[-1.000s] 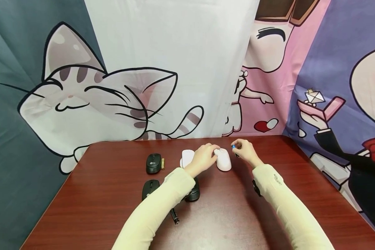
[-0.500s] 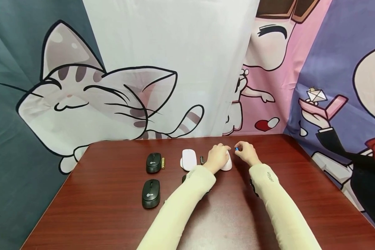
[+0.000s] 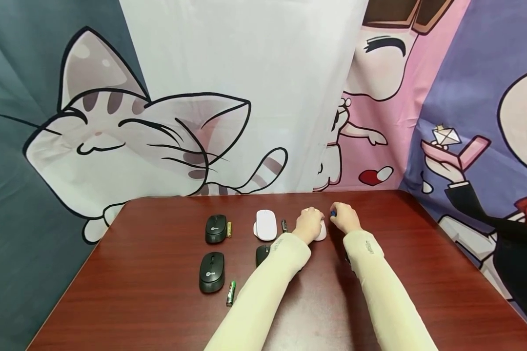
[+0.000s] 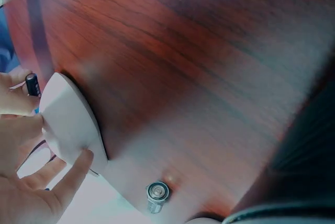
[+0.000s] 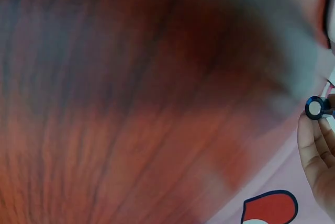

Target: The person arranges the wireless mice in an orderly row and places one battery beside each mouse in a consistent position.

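Note:
My left hand [image 3: 309,224] covers much of a white computer mouse [image 3: 321,231] toward the back of the table. In the left wrist view its thumb and fingers grip the pale mouse [image 4: 70,116] from two sides. Just right of it, my right hand [image 3: 346,218] pinches a small blue and black battery [image 3: 333,213]. The right wrist view shows the round end of this battery [image 5: 314,108] at the fingertips; the left wrist view has the battery [image 4: 32,85] close beside the mouse's edge.
To the left stand two black mice, one [image 3: 215,229] beside a gold battery [image 3: 229,229], the other [image 3: 212,272] near a green-tipped battery [image 3: 231,293]. A second white mouse [image 3: 266,225] and a dark battery [image 3: 284,225] lie nearer. My left sleeve partly hides another black mouse [image 3: 262,254].
My left hand has moved right and come down over the white mouse. Its sleeve now uncovers the left-hand mice and the green-tipped battery. My right hand has turned slightly, still pinching its battery.

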Demonstrator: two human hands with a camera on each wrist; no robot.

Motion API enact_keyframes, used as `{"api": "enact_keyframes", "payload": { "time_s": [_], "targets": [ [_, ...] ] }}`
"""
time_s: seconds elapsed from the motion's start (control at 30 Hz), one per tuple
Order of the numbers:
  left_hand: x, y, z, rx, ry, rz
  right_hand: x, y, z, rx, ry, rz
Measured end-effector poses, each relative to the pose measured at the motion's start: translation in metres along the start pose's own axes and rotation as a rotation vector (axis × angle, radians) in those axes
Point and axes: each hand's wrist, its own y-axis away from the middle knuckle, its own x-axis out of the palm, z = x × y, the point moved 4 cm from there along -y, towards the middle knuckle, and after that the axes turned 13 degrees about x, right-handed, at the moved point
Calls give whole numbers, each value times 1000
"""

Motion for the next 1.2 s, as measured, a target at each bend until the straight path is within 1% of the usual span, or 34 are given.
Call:
{"api": "enact_keyframes", "payload": {
  "time_s": [0.07, 0.13, 0.3, 0.37, 0.47, 0.63, 0.83, 0.93, 1.07, 1.2],
  "targets": [
    [0, 0, -1, 0, -8, 11, 2, 1, -1, 5, 1, 4],
    [-1, 0, -1, -9, 5, 1, 4, 2, 0, 9, -1, 7],
    [-3, -2, 1, -61, 49, 6, 6, 0, 3, 9, 1, 15],
    [-3, -4, 1, -73, 43, 19, 5, 0, 3, 8, 2, 14],
    [-4, -5, 0, -71, 32, 25, 4, 0, 3, 16, 7, 9],
    [-2, -3, -1, -73, 58, 13, 5, 2, 0, 29, 11, 25],
    [0, 0, -1, -69, 38, 15, 8, 4, 1, 13, 34, 39],
    [-1, 1, 0, -72, 39, 10, 8, 4, 2, 1, 34, 53],
    [-2, 1, -1, -67, 52, 7, 8, 4, 2, 2, 41, 59],
    [0, 1, -3, -68, 44, 13, 9, 5, 2, 3, 47, 65]
  ]
}}
